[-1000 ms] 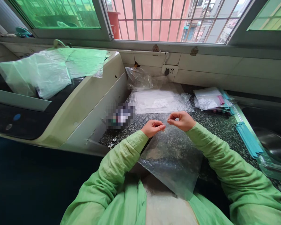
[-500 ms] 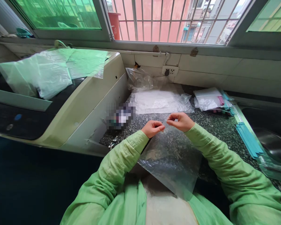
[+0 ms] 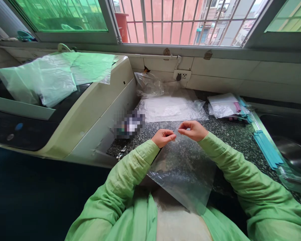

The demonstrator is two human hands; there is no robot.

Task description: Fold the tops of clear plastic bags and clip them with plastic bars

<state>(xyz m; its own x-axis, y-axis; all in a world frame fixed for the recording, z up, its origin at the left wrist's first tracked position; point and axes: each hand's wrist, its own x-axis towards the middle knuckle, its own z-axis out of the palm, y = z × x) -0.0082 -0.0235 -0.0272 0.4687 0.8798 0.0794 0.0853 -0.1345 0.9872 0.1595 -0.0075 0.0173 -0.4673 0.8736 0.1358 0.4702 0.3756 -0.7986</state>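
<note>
A clear plastic bag (image 3: 184,170) lies on the speckled dark counter (image 3: 230,134) and hangs over its front edge toward me. My left hand (image 3: 162,137) and my right hand (image 3: 193,130) pinch the bag's far edge, fingertips almost touching each other. Both arms wear light green sleeves. What is between the fingertips besides the plastic is too small to tell.
A cream-coloured appliance (image 3: 85,103) with green and clear bags (image 3: 55,75) on top stands at the left. Flat clear bags (image 3: 170,108) lie behind my hands, small packets (image 3: 225,106) at the right. Teal strips (image 3: 267,149) line the sink (image 3: 291,147) edge. A wall socket (image 3: 182,75) sits under the window.
</note>
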